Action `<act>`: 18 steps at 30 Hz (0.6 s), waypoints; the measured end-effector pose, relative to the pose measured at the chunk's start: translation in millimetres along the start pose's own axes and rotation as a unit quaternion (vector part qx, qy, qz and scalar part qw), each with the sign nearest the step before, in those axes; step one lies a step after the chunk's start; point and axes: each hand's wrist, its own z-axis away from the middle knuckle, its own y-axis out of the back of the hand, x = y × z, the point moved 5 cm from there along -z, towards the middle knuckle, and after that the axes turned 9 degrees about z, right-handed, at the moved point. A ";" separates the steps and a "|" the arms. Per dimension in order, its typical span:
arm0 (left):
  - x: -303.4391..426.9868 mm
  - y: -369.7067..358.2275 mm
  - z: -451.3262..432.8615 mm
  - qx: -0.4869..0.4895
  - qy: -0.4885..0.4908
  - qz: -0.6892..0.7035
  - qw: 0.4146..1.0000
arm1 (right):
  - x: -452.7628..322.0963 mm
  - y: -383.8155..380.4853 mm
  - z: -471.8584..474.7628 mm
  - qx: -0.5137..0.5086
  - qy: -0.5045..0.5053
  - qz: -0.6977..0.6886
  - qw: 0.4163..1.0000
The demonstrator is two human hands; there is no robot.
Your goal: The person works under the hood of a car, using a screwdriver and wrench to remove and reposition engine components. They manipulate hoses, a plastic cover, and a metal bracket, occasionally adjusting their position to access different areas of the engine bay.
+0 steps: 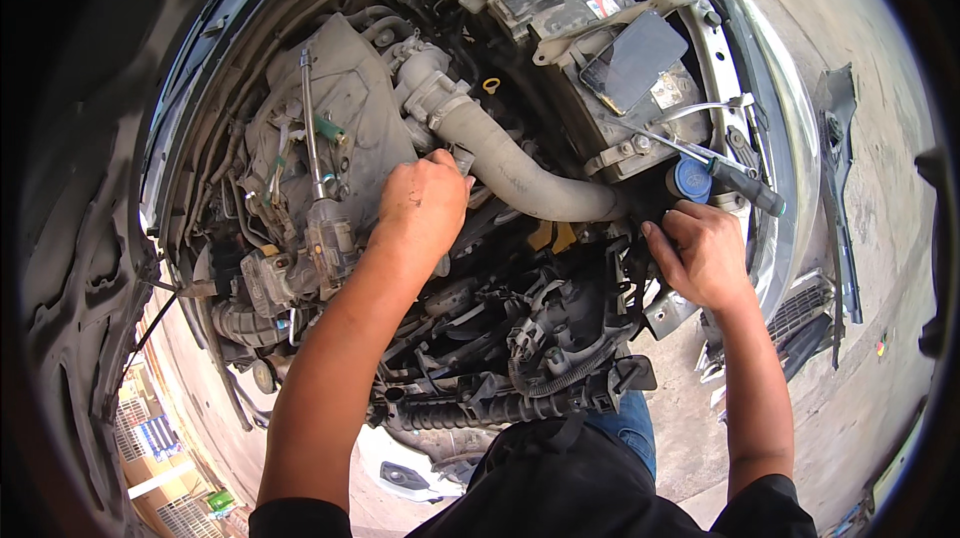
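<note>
My left hand (424,196) is curled into a fist over the engine, beside the large grey intake hose (517,166). A small grey fitting (460,160) shows at its fingertips; the palm side is hidden, so any grip is unclear. My right hand (701,256) is at the front edge of the bay, fingers bent and thumb apart, just below a blue reservoir cap (690,179). What its fingers touch is hidden. Above it, a screwdriver (746,189) with a dark handle lies across the front metal panel. A long chrome ratchet extension (309,125) leads to a power ratchet (330,241) left of my left hand.
A smartphone (637,61) lies on the dusty battery (600,125). A yellow dipstick ring (491,85) stands behind the hose. Dark plastic engine parts (555,335) fill the near side. The raised hood (75,275) borders the left. Removed trim (836,200) lies on the concrete floor.
</note>
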 end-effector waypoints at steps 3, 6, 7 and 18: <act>1.6 7.5 -0.9 -0.026 -0.022 0.018 0.999 | 0.5 0.2 -0.5 -0.006 0.011 0.001 1.000; 3.0 11.3 -1.2 -0.045 -0.020 0.019 0.999 | -2.3 -2.9 -4.8 -0.039 -0.022 0.001 0.999; 3.1 11.3 -0.8 -0.053 -0.020 0.017 0.998 | -5.7 -4.3 -8.0 -0.044 -0.042 0.002 0.998; 9.2 5.8 11.9 -0.082 -0.028 0.026 0.996 | -141.7 -88.1 -77.2 -0.228 0.024 -0.172 0.958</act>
